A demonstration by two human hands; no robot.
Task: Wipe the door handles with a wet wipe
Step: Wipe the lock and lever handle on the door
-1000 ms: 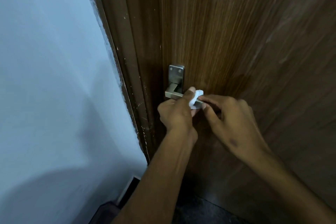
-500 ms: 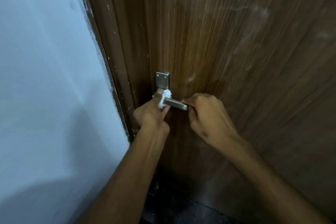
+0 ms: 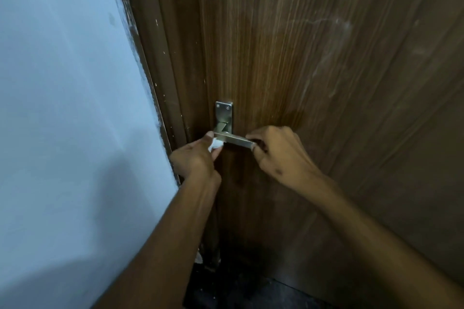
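Note:
A brushed-metal lever door handle point(image 3: 234, 140) with a rectangular backplate point(image 3: 224, 112) sits on the brown wooden door point(image 3: 301, 57). My left hand point(image 3: 195, 158) pinches a small bunched white wet wipe point(image 3: 215, 145) against the underside of the lever near its pivot end. My right hand point(image 3: 281, 155) grips the lever's free right end with thumb and fingers. Most of the wipe is hidden inside my left fingers.
A dark brown door frame point(image 3: 160, 70) runs down the left of the door, with a pale blue-white wall point(image 3: 62, 108) beside it. Dark floor point(image 3: 238, 291) shows at the bottom between my forearms.
My left hand slid the wipe along the lever from its right part to the pivot end, then under it. My right hand stayed on the free end.

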